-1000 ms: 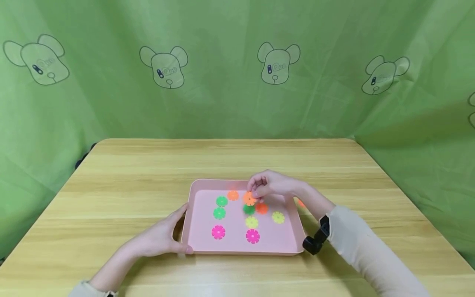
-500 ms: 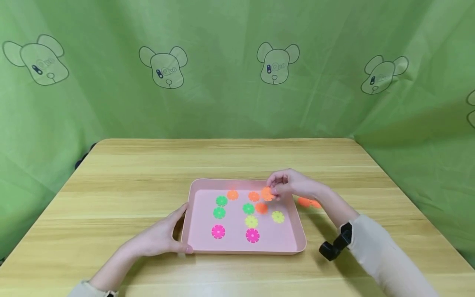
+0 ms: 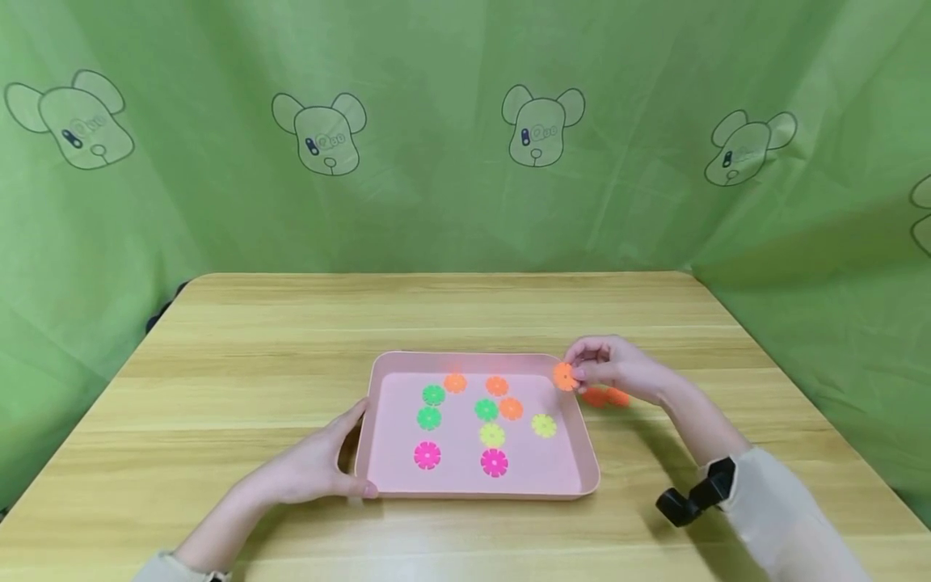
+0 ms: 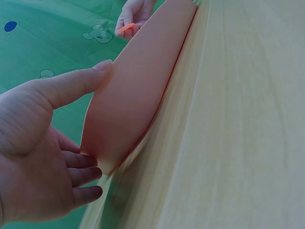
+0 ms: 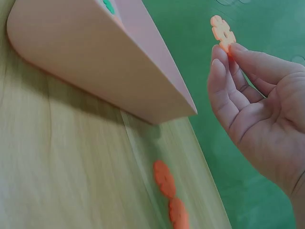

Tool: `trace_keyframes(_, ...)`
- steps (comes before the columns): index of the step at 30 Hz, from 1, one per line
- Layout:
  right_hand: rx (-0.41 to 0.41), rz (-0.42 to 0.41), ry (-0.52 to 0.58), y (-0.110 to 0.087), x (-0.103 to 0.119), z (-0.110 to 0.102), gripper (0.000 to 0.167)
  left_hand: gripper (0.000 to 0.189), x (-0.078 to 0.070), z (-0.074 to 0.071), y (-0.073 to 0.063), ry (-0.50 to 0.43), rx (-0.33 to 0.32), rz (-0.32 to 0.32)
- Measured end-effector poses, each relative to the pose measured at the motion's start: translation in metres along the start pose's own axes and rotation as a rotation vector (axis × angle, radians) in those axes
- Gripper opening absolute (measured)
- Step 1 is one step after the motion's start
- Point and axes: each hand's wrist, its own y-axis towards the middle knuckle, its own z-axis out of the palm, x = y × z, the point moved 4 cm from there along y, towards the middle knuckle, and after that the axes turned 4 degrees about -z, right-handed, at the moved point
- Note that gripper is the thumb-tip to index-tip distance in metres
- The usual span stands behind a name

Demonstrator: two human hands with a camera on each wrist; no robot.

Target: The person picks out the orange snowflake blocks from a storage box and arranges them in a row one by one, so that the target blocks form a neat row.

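My right hand pinches an orange snowflake disc above the right back corner of a shallow pink tray. In the right wrist view, thumb and fingertips hold that disc by its edge. My left hand rests against the tray's left end, thumb on the near corner and fingers along the left wall. The left wrist view shows the thumb straight and the other fingers loose. Inside the tray lie several discs: orange, green, yellow and pink.
Two orange discs lie on the wooden table just outside the tray's right side. A black wrist camera is strapped to the right forearm. Green curtain surrounds the table's back and sides.
My right hand has carried the orange disc rightward from the tray's middle to its right back corner. An orange disc it covered now shows in the tray. My left hand stays put.
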Motion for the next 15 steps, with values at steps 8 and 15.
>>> trace_keyframes(8, -0.037, -0.048, 0.064, -0.023, -0.009, -0.012, 0.018, 0.114, 0.001, 0.001, 0.000, -0.013, 0.004, 0.018)
trace_keyframes(15, -0.081, -0.057, 0.160, -0.043, -0.014, -0.024, 0.023, 0.114, 0.004, 0.001, 0.001, -0.014, 0.001, 0.014)
